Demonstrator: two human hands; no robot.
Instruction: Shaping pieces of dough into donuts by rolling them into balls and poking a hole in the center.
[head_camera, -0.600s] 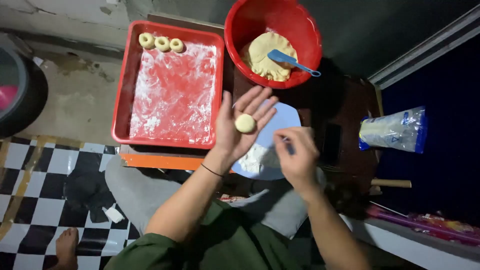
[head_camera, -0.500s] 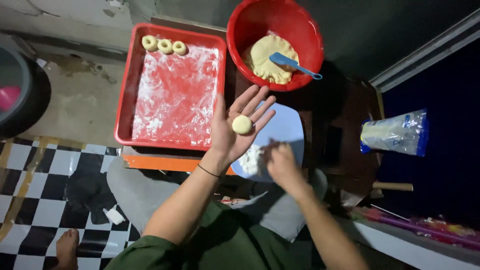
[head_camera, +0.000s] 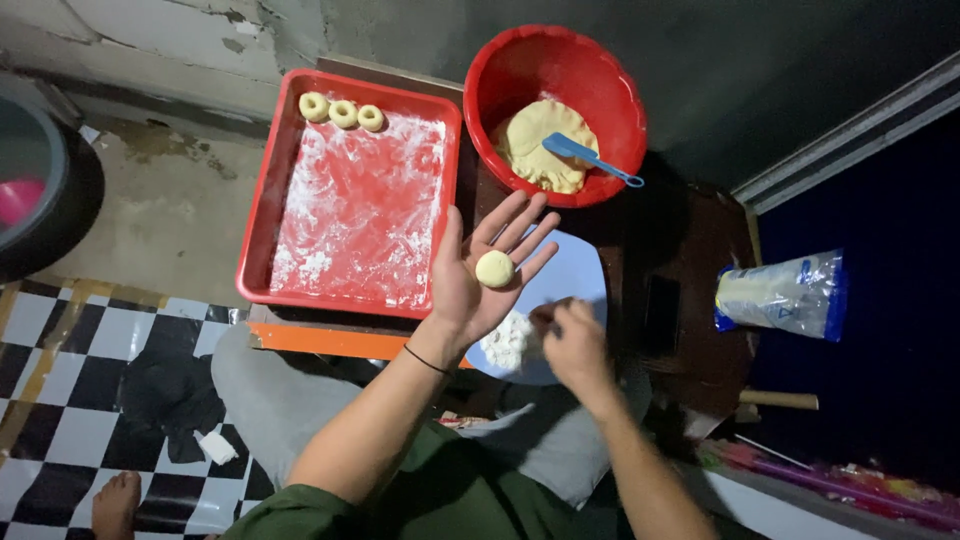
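Right hand has dropped to the flour — dough ball rests on open left palm, ungripped.

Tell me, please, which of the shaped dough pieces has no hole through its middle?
The dough ball on the open left hand. It is a smooth, solid round, while the three pieces in the red tray's far corner are rings.

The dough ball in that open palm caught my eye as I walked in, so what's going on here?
A seated person holds a small dough ball on the open left hand. The right hand reaches down to a heap of flour on a pale plate. Three dough rings sit along the far edge of a floured red tray, and a red bowl holds more dough with a blue spatula.
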